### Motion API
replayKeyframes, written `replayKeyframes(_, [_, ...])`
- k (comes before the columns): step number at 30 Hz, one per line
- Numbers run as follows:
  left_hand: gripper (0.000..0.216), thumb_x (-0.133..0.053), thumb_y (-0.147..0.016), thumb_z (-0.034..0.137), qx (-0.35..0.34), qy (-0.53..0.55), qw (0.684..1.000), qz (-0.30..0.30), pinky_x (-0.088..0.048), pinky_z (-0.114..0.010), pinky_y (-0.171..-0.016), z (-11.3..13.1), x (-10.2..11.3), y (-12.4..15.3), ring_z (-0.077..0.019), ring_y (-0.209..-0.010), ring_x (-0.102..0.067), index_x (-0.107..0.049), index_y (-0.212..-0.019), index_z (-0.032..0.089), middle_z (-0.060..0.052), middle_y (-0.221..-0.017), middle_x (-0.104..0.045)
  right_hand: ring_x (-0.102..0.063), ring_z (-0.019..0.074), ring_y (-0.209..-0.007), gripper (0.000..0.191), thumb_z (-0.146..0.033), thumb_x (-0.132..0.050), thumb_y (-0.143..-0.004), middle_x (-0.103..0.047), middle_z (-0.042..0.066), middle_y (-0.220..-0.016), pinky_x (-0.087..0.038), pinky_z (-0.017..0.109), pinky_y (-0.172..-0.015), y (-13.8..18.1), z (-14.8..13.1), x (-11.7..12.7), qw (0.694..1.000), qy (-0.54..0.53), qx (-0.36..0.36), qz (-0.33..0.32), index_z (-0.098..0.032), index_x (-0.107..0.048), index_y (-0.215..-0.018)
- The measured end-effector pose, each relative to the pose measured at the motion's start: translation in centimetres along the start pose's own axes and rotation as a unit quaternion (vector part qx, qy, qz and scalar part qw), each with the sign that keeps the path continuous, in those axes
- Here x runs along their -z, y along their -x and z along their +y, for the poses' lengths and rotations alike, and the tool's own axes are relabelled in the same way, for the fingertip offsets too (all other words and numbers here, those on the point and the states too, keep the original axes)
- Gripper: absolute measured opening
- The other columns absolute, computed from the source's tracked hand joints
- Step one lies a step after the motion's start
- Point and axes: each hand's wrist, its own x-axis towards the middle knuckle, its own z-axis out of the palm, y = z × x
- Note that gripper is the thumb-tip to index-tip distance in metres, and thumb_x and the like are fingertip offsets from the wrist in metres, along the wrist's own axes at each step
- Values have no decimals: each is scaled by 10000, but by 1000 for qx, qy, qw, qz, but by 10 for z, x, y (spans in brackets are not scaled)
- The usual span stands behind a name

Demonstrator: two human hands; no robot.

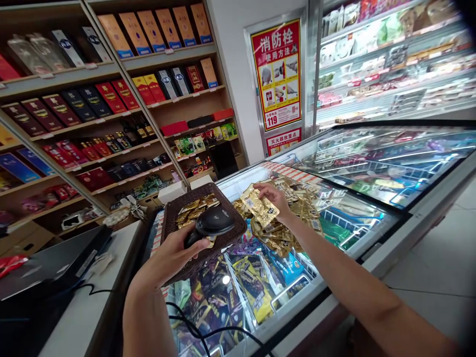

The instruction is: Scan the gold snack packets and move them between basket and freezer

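My left hand (184, 255) is wrapped round the handle of a black barcode scanner (214, 219), held over a dark brown woven basket (174, 210). Gold packets (195, 206) lie inside the basket, partly hidden by the scanner. Between the fingers of my right hand (275, 198) is a gold foil packet (258, 206), its printed face toward me, just right of the scanner's head. Beneath and behind that hand, a heap of similar gold packets (293, 230) spreads over the glass top of the freezer.
The chest freezer's glass lid (357, 208) stretches right, with wire baskets and bagged goods below. A black cable (223, 328) crosses the front. At left stands a counter (107, 297) with a dark device (48, 272). Shelves of boxes and a lit refrigerated display (394, 64) stand behind.
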Motion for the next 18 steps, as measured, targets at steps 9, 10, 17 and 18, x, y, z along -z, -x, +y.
replayKeyframes(9, [420, -552, -836, 586, -7, -37, 999, 10, -332, -230, -583, 9, 2, 4, -131, -656, -421, -578, -915, 174, 21, -707, -476, -597, 235, -1100, 160, -313, -775, -729, -665, 94, -1094, -479, 360, -920, 0, 1, 2, 1000, -16, 0, -18, -214, -652, -704])
replayKeyframes(10, [422, -550, -837, 586, -8, -35, 999, 11, -330, -230, -581, 9, 2, 4, -131, -655, -416, -576, -921, 174, 21, -709, -474, -599, 232, -1096, 149, -304, -766, -740, -663, 94, -1096, -478, 359, -920, 0, 1, 2, 1000, -17, 2, -20, -213, -653, -706])
replayKeyframes(17, [421, -559, -833, 589, 0, -11, 1000, 9, -298, -215, -531, 4, 1, 1, -116, -616, -378, -572, -940, 182, 34, -683, -442, -605, 233, -1091, 112, -249, -735, -731, -654, 100, -1096, -488, 356, -905, 1, 6, 2, 1000, 11, -1, -22, -204, -633, -717])
replayKeyframes(18, [423, -561, -831, 590, 3, -9, 1000, 8, -298, -214, -526, 3, 1, 1, -116, -613, -379, -572, -940, 182, 35, -679, -440, -606, 233, -1091, 84, -233, -710, -742, -654, 100, -1100, -489, 359, -904, 0, 8, 4, 999, 30, 0, -22, -203, -633, -726])
